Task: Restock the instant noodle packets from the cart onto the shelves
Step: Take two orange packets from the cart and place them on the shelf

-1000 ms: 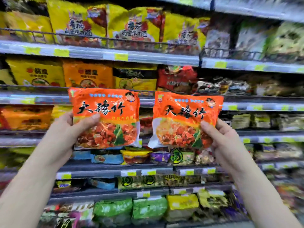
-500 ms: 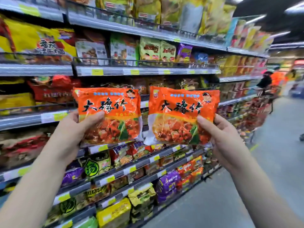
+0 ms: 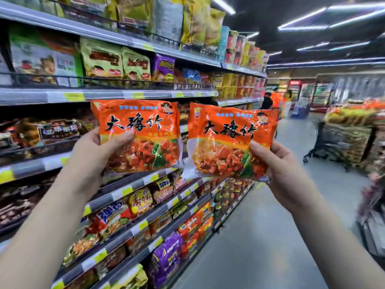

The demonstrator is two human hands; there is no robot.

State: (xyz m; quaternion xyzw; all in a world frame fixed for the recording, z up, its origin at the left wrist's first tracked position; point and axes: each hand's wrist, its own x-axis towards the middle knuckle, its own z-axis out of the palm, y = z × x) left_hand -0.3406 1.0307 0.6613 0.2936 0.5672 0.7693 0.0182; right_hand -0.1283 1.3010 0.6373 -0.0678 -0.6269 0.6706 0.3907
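Ceiling strip lights (image 3: 308,16) glow above grey floor (image 3: 260,236).

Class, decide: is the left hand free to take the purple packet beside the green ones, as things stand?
Probably not: the left hand holds an orange noodle packet, so its grip is taken, though the path to the purple packet looks open.

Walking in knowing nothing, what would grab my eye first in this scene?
Two bright orange noodle packets are held up side by side at mid-frame: the left hand grips the left packet, and the right hand grips the right packet. Behind them on the left, crowded shelves run down the aisle. A dark cart stands on the floor at the right.
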